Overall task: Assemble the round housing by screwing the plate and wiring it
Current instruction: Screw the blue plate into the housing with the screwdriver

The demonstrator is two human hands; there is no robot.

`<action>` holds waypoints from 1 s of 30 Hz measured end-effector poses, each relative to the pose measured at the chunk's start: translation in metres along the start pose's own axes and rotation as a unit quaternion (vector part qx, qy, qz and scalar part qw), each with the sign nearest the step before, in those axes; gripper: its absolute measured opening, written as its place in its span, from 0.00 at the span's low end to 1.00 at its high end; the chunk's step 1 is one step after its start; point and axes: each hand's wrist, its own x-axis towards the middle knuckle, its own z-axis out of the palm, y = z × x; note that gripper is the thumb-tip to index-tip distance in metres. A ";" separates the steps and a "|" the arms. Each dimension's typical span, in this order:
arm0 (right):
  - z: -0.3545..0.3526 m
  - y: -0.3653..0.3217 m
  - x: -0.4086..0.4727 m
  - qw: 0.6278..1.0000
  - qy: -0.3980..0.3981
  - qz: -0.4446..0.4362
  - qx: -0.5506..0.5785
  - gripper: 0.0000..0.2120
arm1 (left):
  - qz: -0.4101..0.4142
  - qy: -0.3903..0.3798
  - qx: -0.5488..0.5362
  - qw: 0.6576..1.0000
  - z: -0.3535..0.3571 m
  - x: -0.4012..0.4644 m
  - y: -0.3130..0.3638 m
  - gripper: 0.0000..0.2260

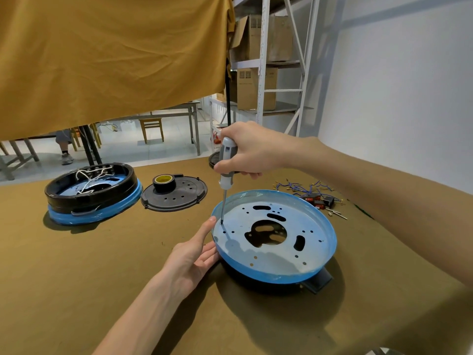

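A round blue-rimmed metal plate [317, 242] with several slots and holes sits on a black housing base in the middle right of the table. My right hand [252, 149] grips a grey and white screwdriver [226, 165], held upright with its tip at the plate's left inner edge. My left hand [194, 254] rests with straight fingers against the plate's left rim, thumb up beside the screwdriver tip. No screw is visible under the tip.
A second black housing [94, 193] with white wires and a blue band stands at the left. A black perforated cover [179, 196] carries a tape roll [163, 181]. Blue wires [304, 188] and small black and red parts [320, 201] lie behind the plate.
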 end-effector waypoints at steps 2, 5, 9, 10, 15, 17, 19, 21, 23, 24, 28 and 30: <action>0.001 0.000 -0.004 1.000 -0.003 0.017 0.017 0.14 | 0.001 -0.001 0.001 1.000 -0.001 -0.002 0.001 0.29; 0.000 0.010 -0.016 0.995 0.027 0.056 0.077 0.12 | 0.012 -0.021 0.003 1.000 0.000 -0.006 0.001 0.28; -0.009 0.044 -0.039 0.915 0.139 0.169 0.339 0.10 | 0.037 -0.054 0.047 0.997 0.002 -0.012 -0.003 0.29; -0.010 0.054 -0.047 0.881 0.144 0.197 0.406 0.10 | 0.042 -0.057 0.051 0.996 0.002 -0.014 -0.002 0.28; 0.017 0.105 -0.096 0.737 0.076 0.254 0.622 0.10 | 0.048 -0.029 0.032 0.998 0.005 -0.013 -0.003 0.17; 0.034 0.129 -0.109 0.757 0.161 0.301 0.557 0.06 | 0.049 -0.015 0.014 0.999 0.007 -0.013 -0.004 0.14; 0.053 0.154 -0.121 0.809 0.258 0.362 0.384 0.06 | 0.056 0.000 0.000 0.998 0.007 -0.013 -0.003 0.12; 0.074 0.178 -0.133 0.858 0.267 0.390 0.200 0.07 | 0.064 0.015 -0.013 0.998 0.007 -0.012 -0.003 0.11; 0.093 0.198 -0.144 0.876 0.227 0.420 0.071 0.05 | 0.074 0.022 -0.026 0.997 0.008 -0.011 -0.002 0.09; 0.101 0.205 -0.148 0.872 0.213 0.439 0.028 0.04 | 0.078 0.022 -0.029 0.996 0.008 -0.011 -0.003 0.08; 0.117 0.220 -0.147 0.861 0.205 0.462 -0.054 0.05 | 0.121 0.023 0.018 0.992 0.011 -0.006 -0.009 0.08; 0.118 0.225 -0.142 0.856 0.206 0.471 -0.060 0.05 | 0.155 0.012 0.078 0.985 0.012 -0.005 -0.013 0.13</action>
